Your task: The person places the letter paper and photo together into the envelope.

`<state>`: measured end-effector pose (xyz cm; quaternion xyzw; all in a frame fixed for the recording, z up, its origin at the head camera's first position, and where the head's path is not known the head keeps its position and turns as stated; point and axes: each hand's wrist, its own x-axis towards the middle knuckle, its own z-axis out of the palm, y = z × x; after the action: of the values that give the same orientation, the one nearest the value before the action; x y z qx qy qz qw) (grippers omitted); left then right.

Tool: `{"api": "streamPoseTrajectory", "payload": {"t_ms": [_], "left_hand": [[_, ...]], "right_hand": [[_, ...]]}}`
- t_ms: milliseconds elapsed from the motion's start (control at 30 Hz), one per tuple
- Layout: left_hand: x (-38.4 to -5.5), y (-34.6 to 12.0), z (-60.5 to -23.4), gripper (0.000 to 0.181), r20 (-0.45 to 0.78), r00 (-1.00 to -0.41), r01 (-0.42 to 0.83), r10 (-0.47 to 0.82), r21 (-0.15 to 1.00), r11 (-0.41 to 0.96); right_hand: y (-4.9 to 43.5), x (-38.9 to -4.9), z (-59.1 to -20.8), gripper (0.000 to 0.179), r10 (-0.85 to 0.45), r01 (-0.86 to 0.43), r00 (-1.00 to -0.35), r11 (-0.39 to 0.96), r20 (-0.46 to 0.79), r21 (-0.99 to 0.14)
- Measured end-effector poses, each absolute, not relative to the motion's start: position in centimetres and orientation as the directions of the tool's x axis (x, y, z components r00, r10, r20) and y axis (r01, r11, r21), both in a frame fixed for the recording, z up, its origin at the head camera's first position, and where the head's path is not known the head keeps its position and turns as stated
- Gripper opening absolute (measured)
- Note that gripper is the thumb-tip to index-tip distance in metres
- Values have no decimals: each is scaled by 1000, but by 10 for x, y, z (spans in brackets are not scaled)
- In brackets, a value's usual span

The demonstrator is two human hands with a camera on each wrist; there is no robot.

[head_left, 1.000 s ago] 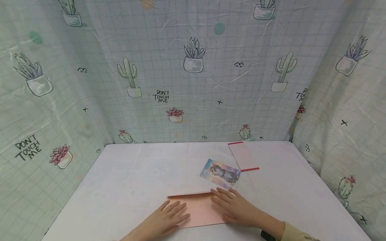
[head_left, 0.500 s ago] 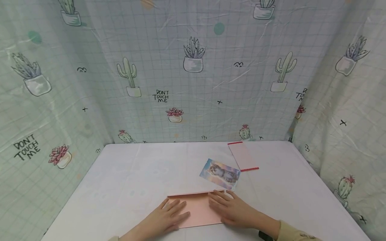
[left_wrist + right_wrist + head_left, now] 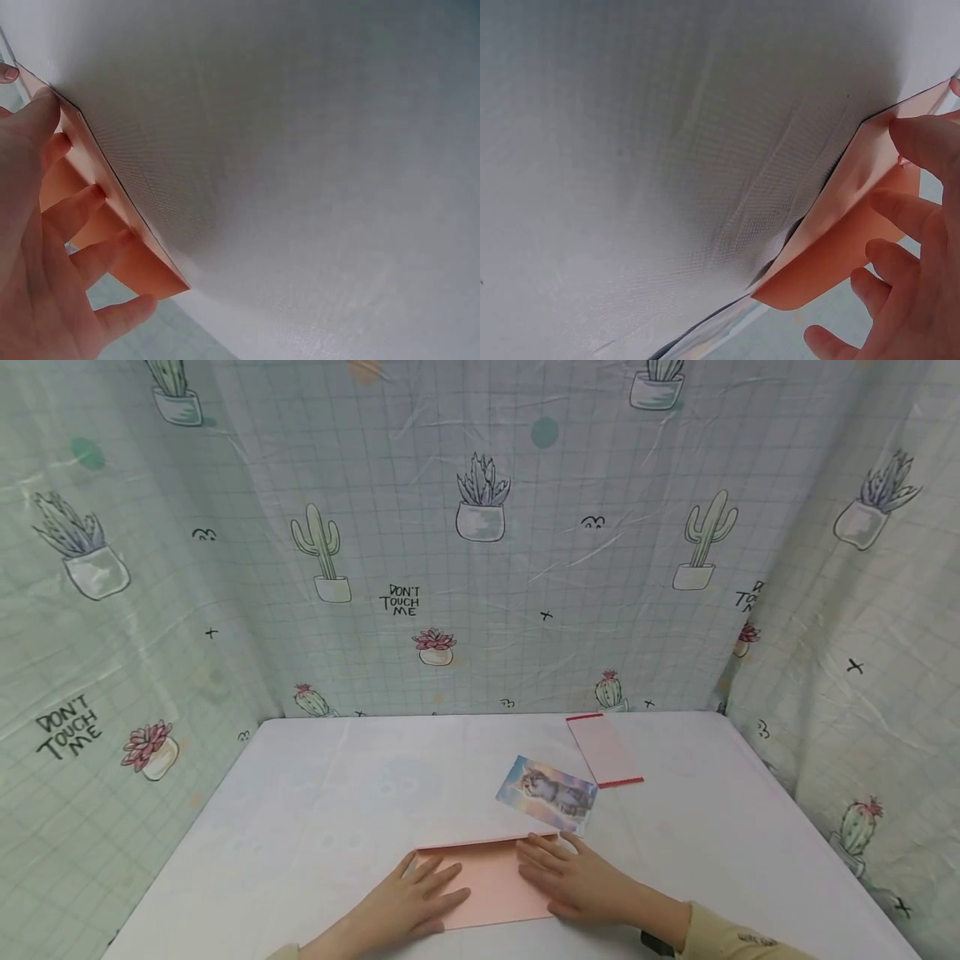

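Observation:
A pink paper envelope (image 3: pixel 493 893) lies flat near the front of the white table, its far-side flap (image 3: pixel 480 842) raised along the fold. My left hand (image 3: pixel 411 903) rests on its left end with fingers spread. On the right end lies my right hand (image 3: pixel 581 878), its fingertips close to the fold. From the left wrist view, the left hand's fingers reach over the envelope (image 3: pixel 154 274) up to the upright flap, thumb at the near corner. In the right wrist view, the right thumb touches the envelope (image 3: pixel 877 146) and the other fingers are slightly bent before the flap.
Just beyond the envelope lies a kitten picture card (image 3: pixel 551 793). Behind it, a pale pink strip with red ends (image 3: pixel 609 752) lies on the table (image 3: pixel 330 793). A cactus-print curtain (image 3: pixel 480 568) hangs around the back and sides.
My right hand has slid slightly left along the envelope, uncovering its far right corner. The left hand has barely shifted; the card and the strip stay put.

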<state>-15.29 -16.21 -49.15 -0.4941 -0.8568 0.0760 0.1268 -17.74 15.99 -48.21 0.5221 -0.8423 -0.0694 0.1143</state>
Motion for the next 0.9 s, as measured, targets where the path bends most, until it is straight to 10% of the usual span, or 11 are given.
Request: {"api": "streamPoseTrajectory", "payload": {"t_ms": [900], "left_hand": [[-155,-165,-499,43,217,-506,785,835,-286,550]], "right_hand": [[166,-187,-490,53,-873,-855,-467,487,143,177]]}}
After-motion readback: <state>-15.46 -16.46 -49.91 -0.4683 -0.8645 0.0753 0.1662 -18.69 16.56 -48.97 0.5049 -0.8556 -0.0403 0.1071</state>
